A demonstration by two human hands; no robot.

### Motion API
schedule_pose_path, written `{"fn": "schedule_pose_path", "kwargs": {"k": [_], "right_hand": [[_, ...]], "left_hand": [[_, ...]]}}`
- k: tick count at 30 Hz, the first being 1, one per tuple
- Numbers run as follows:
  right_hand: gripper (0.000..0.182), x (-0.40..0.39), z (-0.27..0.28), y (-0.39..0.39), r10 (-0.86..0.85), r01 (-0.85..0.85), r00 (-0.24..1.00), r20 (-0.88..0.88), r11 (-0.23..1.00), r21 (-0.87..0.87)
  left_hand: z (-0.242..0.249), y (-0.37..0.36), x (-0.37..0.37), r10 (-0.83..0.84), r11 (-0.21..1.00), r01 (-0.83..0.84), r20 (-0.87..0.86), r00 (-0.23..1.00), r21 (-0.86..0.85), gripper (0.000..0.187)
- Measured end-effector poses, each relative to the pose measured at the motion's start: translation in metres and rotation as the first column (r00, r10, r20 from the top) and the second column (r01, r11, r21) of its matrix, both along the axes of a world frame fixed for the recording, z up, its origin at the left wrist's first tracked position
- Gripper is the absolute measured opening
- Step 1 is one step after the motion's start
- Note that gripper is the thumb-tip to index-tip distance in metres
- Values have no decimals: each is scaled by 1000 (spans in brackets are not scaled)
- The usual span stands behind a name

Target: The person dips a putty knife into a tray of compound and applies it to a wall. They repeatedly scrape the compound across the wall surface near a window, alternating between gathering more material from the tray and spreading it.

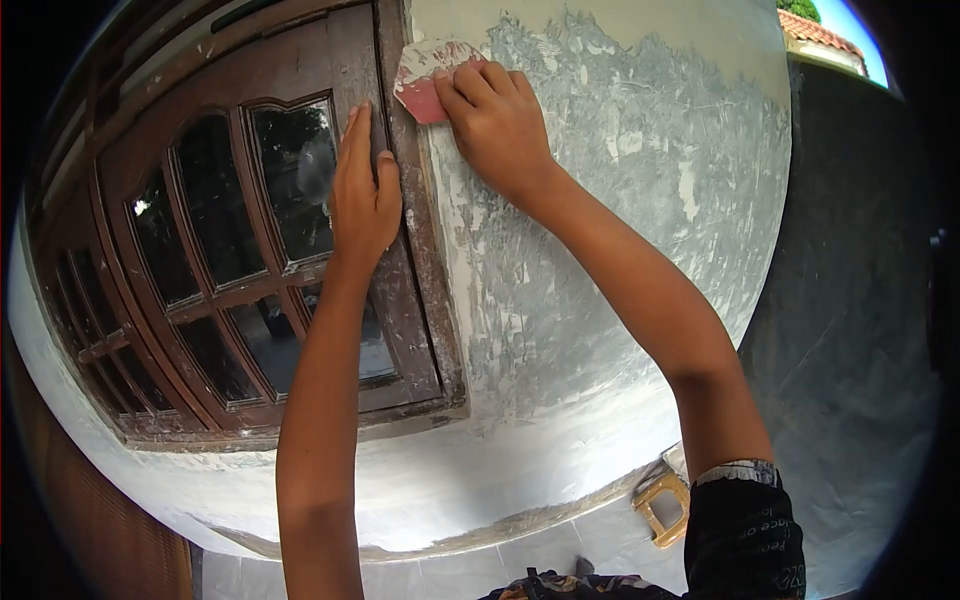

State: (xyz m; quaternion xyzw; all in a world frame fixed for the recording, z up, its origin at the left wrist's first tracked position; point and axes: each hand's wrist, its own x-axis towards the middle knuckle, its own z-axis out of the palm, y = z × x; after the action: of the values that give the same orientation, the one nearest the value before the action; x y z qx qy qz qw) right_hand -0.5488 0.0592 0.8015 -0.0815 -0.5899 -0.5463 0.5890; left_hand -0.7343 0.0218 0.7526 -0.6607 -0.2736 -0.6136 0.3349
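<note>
My right hand [497, 125] grips a flat pink putty spreader [428, 98] smeared with whitish filler. The spreader lies at the wall's edge, right beside the brown window frame. My left hand [364, 195] rests with fingers stretched out along the wooden sash of the window [350, 65], holding nothing. Grey, patchy wall [610, 190] with uneven white filler marks spreads out to the right of the spreader. A smoother cream coat covers the wall's top part.
Dark glass panes [215, 195] fill the window on the left. A yellowish-brown stool or frame [662, 508] stands on the grey tiled floor [480, 568] at the wall's foot. A dark surface [850, 300] rises at the right, with a tiled roof [822, 32] beyond.
</note>
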Motion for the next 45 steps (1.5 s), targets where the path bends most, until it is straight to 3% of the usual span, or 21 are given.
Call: {"fn": "schedule_pose_path", "kwargs": {"k": [2, 4, 7, 9, 11, 13, 16, 18, 22, 26, 28, 30, 33, 37, 39, 40, 42, 45], "right_hand": [[32, -2, -7, 2, -65, 65, 998, 3, 998, -22], [38, 1, -26, -1, -36, 41, 999, 30, 983, -180], [38, 7, -65, -17, -21, 50, 994, 108, 959, -278], [38, 9, -71, -27, 15, 18, 993, 119, 962, -272], [52, 12, -59, -38, 90, -70, 994, 66, 962, -264], [51, 8, -26, -38, 120, -112, 993, 21, 968, -226], [45, 2, 12, -20, 46, -50, 998, -40, 990, -129], [34, 0, 23, -12, -107, 106, 994, 4, 986, -129], [33, -3, -12, -10, -169, 174, 985, 42, 968, -182], [33, 1, -52, -27, -38, 63, 994, 103, 966, -252], [33, -1, -37, -28, 27, 5, 991, 130, 972, -236], [45, -5, -1, -21, 51, -48, 999, 17, 988, -150], [33, -3, 27, -10, -67, 74, 996, 66, 991, -112], [32, 1, -13, -9, -115, 133, 984, 136, 982, -131], [33, 7, -52, -26, -102, 166, 970, 221, 942, -292], [33, 9, -59, -32, -105, 168, 970, 219, 942, -292], [33, 13, -60, -40, 50, 5, 974, 222, 971, -239], [31, 16, -13, -39, 58, -40, 994, 92, 982, -182]], "left_hand": [[-2, 8, -4, 29, 999, -28, -25, 999, 15, 54], [-4, 13, -7, 61, 998, -59, -49, 997, 27, 54], [-6, 17, -9, 151, 987, -144, -110, 982, 66, 52], [-6, 18, -7, 164, 985, -155, -119, 979, 82, 52], [-6, 19, -6, 187, 980, -176, -120, 975, 96, 52], [-9, 22, -5, 209, 975, -196, -127, 970, 107, 52], [-12, 26, -7, 301, 950, -283, -136, 944, 134, 53], [-12, 28, -8, 304, 948, -286, -140, 942, 139, 52], [-12, 28, -9, 290, 952, -271, -143, 946, 142, 52], [-14, 25, -8, 266, 959, -248, -140, 954, 135, 51], [-10, 27, -8, 259, 960, -240, -124, 958, 146, 51], [-13, 28, -7, 299, 950, -282, -123, 946, 137, 50], [-14, 28, -9, 292, 951, -273, -127, 948, 147, 50], [-14, 28, -9, 286, 953, -268, -127, 950, 140, 50], [-14, 28, -10, 273, 956, -253, -131, 953, 150, 50], [-15, 27, -10, 270, 956, -250, -132, 954, 151, 50], [-14, 26, -9, 241, 963, -220, -131, 961, 156, 49], [-15, 30, -9, 237, 964, -219, -115, 965, 147, 48]]}}
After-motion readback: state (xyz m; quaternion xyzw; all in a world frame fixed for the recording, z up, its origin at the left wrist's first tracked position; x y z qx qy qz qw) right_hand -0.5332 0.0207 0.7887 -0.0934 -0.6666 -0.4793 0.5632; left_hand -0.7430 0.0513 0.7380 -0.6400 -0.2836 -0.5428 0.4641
